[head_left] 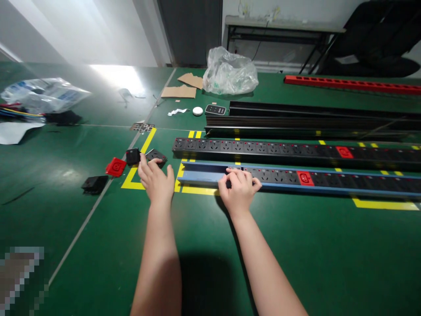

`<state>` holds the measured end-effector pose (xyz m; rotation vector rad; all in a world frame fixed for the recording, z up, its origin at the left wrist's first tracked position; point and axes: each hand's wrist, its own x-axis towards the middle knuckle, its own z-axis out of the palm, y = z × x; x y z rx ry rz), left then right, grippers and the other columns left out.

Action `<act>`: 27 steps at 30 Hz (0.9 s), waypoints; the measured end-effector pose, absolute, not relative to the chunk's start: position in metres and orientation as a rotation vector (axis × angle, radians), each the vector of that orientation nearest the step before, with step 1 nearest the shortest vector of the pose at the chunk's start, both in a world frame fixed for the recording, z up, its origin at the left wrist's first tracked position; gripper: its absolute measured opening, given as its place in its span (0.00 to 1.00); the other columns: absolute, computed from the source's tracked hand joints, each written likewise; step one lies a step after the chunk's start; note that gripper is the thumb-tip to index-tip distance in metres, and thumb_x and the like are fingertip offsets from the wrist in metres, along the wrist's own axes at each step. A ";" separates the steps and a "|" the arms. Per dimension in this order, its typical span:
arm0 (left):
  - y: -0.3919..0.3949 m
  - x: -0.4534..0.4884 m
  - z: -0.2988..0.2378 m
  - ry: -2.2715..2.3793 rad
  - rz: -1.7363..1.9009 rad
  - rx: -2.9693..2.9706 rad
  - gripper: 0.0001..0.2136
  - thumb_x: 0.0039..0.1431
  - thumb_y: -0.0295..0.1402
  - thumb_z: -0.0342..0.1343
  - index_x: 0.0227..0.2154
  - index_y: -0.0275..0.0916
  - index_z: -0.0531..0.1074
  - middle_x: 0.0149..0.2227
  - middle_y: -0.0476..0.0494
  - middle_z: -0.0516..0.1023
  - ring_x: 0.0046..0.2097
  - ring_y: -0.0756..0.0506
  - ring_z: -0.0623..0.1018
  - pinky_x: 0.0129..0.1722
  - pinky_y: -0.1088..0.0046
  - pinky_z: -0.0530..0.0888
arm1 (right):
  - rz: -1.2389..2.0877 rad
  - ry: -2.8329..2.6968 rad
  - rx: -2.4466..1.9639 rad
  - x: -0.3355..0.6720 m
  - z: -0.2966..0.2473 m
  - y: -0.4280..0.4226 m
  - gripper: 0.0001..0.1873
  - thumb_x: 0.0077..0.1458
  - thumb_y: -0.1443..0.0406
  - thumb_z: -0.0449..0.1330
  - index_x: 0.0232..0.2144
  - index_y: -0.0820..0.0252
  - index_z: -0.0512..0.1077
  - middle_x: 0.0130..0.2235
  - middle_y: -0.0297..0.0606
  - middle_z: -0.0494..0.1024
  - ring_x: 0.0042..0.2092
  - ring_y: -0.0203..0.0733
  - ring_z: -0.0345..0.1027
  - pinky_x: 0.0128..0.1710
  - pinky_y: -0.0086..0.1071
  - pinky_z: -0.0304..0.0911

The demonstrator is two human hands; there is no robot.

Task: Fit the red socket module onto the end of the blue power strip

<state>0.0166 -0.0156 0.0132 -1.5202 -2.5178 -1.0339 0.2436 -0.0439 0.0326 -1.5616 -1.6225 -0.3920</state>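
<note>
- Right hand (238,191) pinches narrowly on the black socket strip (272,176) in the blue channel (200,174); a slip could misseat it.
- Open left hand (156,182) reaches twelve o'clock to a loose black socket module (157,154); a nudge could knock it aside.

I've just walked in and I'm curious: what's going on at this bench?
A person is working bare-handed at a green bench. Their right hand rests on a row of black socket modules set in a blue channel. Their left hand is at a loose black socket module, near a red module. Another black socket strip lies alongside.
</note>
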 end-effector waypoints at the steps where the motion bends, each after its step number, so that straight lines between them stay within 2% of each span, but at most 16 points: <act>1: -0.015 0.015 0.012 -2.494 -1.055 -1.536 0.15 0.62 0.33 0.58 0.50 0.37 0.68 0.71 0.32 0.50 0.70 0.28 0.54 0.68 0.42 0.57 | -0.390 -1.608 -1.577 0.245 0.032 -0.044 0.08 0.59 0.66 0.59 0.27 0.57 0.74 0.38 0.29 0.84 0.41 0.41 0.72 0.48 0.42 0.47; 5: -0.013 0.009 0.010 -2.431 -1.194 -1.493 0.11 0.63 0.35 0.58 0.45 0.38 0.68 0.59 0.30 0.63 0.64 0.32 0.62 0.68 0.50 0.59 | -0.336 -1.593 -1.623 0.250 0.032 -0.044 0.10 0.62 0.64 0.57 0.29 0.56 0.76 0.37 0.32 0.82 0.41 0.42 0.70 0.47 0.41 0.47; 8: -0.011 0.005 0.007 -2.471 -1.275 -1.454 0.15 0.61 0.39 0.63 0.46 0.39 0.69 0.52 0.34 0.66 0.60 0.33 0.66 0.65 0.52 0.62 | -0.256 -1.581 -1.616 0.252 0.031 -0.045 0.09 0.62 0.64 0.55 0.32 0.57 0.74 0.37 0.33 0.81 0.41 0.42 0.70 0.47 0.40 0.47; 10: -0.010 0.004 0.006 -2.491 -1.326 -1.434 0.21 0.58 0.41 0.66 0.50 0.39 0.69 0.52 0.35 0.66 0.58 0.34 0.67 0.63 0.53 0.64 | -0.205 -1.570 -1.638 0.252 0.031 -0.046 0.08 0.62 0.62 0.56 0.38 0.57 0.74 0.40 0.34 0.82 0.42 0.43 0.70 0.48 0.40 0.47; 12: -0.008 0.004 0.006 -2.517 -1.340 -1.412 0.27 0.56 0.41 0.68 0.55 0.40 0.69 0.52 0.36 0.65 0.57 0.35 0.68 0.63 0.54 0.65 | -0.175 -1.583 -1.673 0.251 0.030 -0.046 0.11 0.61 0.60 0.56 0.44 0.56 0.73 0.43 0.36 0.82 0.44 0.45 0.69 0.49 0.41 0.47; 17: -0.007 0.008 0.009 -2.621 -1.285 -1.364 0.35 0.53 0.42 0.71 0.62 0.38 0.67 0.55 0.32 0.64 0.62 0.31 0.65 0.66 0.51 0.61 | -0.208 -1.622 -1.710 0.247 0.031 -0.049 0.15 0.62 0.59 0.56 0.50 0.56 0.71 0.49 0.39 0.82 0.46 0.47 0.68 0.50 0.44 0.46; 19: -0.008 0.010 0.010 -2.619 -1.267 -1.398 0.33 0.58 0.43 0.67 0.62 0.36 0.66 0.59 0.29 0.63 0.64 0.29 0.63 0.67 0.50 0.60 | -0.210 -1.638 -1.726 0.245 0.032 -0.050 0.15 0.63 0.59 0.55 0.50 0.55 0.71 0.49 0.39 0.82 0.46 0.47 0.68 0.51 0.45 0.45; 22: -0.008 0.010 0.010 -2.558 -1.292 -1.474 0.22 0.69 0.40 0.52 0.61 0.36 0.68 0.61 0.30 0.67 0.64 0.32 0.64 0.68 0.51 0.58 | -0.236 -1.666 -1.758 0.240 0.033 -0.050 0.12 0.64 0.61 0.55 0.47 0.54 0.72 0.46 0.37 0.82 0.46 0.47 0.67 0.53 0.48 0.44; 24: -0.008 0.008 0.010 -2.516 -1.312 -1.508 0.21 0.70 0.36 0.46 0.61 0.35 0.68 0.60 0.32 0.70 0.63 0.33 0.67 0.67 0.52 0.59 | -0.302 -1.711 -1.753 0.237 0.033 -0.050 0.10 0.63 0.63 0.56 0.46 0.54 0.73 0.44 0.36 0.82 0.47 0.47 0.67 0.54 0.47 0.43; 27: -0.008 0.006 0.010 -2.460 -1.314 -1.561 0.24 0.68 0.35 0.46 0.64 0.36 0.66 0.60 0.33 0.71 0.62 0.34 0.68 0.66 0.53 0.60 | -0.366 -1.773 -1.742 0.233 0.033 -0.050 0.09 0.63 0.64 0.57 0.45 0.55 0.73 0.43 0.36 0.81 0.49 0.48 0.67 0.55 0.47 0.44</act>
